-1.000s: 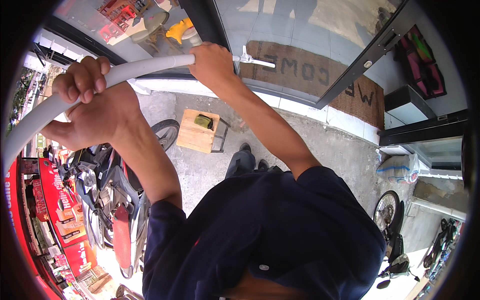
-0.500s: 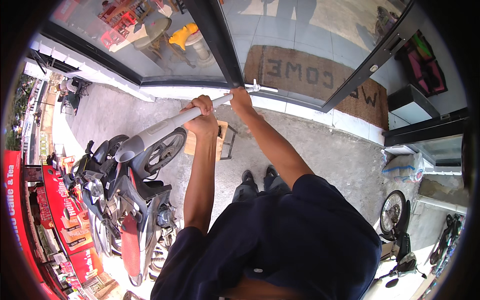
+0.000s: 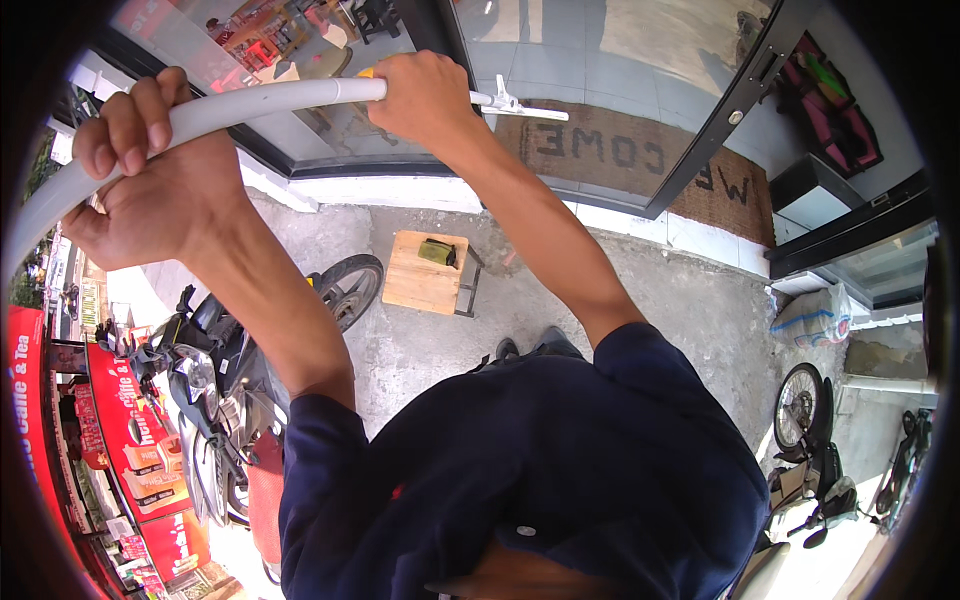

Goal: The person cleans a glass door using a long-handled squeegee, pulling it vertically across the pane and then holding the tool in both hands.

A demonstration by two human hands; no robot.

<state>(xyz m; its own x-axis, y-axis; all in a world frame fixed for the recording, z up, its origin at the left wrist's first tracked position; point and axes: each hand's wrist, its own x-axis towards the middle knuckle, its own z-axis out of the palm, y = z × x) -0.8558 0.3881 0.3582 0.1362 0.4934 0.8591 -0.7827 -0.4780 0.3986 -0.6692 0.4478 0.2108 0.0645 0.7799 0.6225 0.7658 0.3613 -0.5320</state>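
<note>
A long pale pole (image 3: 262, 97) runs across the upper left and bends toward the rim. At its far end sits a squeegee head (image 3: 508, 101) with a thin white blade, against or close to the glass door (image 3: 610, 60); contact is hard to tell. My right hand (image 3: 425, 97) grips the pole just behind that head. My left hand (image 3: 150, 175) is wrapped round the thicker part, raised at the far left. The pole's rear end runs out of view.
A small wooden table (image 3: 415, 285) with a green pouch (image 3: 437, 252) stands below my arms. Parked motorbikes (image 3: 215, 380) crowd the left, and another motorbike (image 3: 800, 410) is at right. A brown doormat (image 3: 600, 150) lies behind the glass. A plastic sack (image 3: 812, 315) rests by the wall.
Both hands have risen with the squeegee pole. My left hand has swung far left and up, while the right has moved up and a little left. The squeegee head is higher on the glass.
</note>
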